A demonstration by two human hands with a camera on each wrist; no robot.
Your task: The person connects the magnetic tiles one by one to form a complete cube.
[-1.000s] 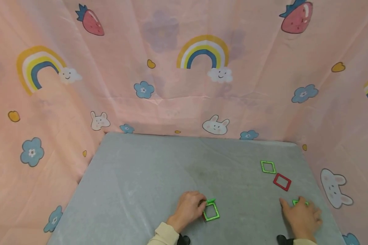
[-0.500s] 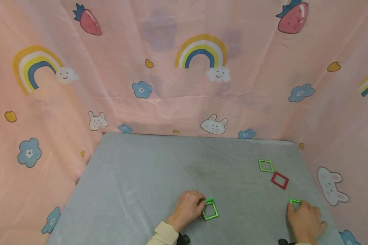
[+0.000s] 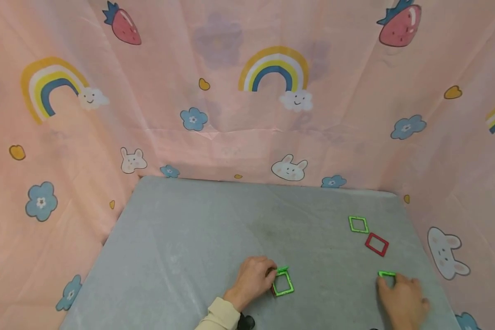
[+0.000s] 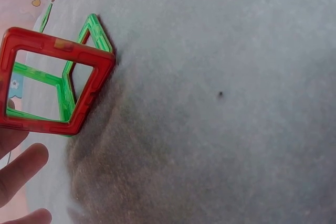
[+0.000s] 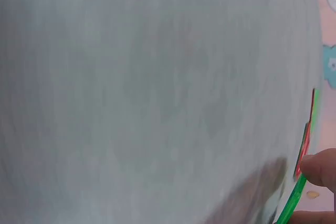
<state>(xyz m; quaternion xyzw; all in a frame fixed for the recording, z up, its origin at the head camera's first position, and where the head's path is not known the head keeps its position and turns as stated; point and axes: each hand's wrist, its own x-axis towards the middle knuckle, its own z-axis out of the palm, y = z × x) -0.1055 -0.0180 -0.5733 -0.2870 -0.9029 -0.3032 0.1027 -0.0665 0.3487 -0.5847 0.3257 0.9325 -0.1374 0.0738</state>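
In the head view my left hand point(image 3: 251, 280) grips a small joined group of square-frame magnetic tiles near the table's front. Its green tile point(image 3: 289, 280) lies flat on the cloth. A red tile point(image 4: 58, 45) and another green tile point(image 4: 37, 73) stand up from it, as the left wrist view shows; the fingertips are at the standing tiles. Farther right, my right hand point(image 3: 404, 302) pinches one loose green tile point(image 3: 387, 273) between thumb and fingers. The right wrist view catches only part of that tile, with the thumb on it; the hand hides the rest.
Beyond my right hand, a green tile point(image 3: 360, 232) and a red tile point(image 3: 380, 238) lie flat, corners close together. Grey cloth point(image 3: 198, 229) covers the table. A pink patterned curtain point(image 3: 156, 91) hangs around its back and sides.
My right hand now has the loose green tile between thumb and fingers and has brought it a little to the left. The left hand and its joined tiles stay in place.
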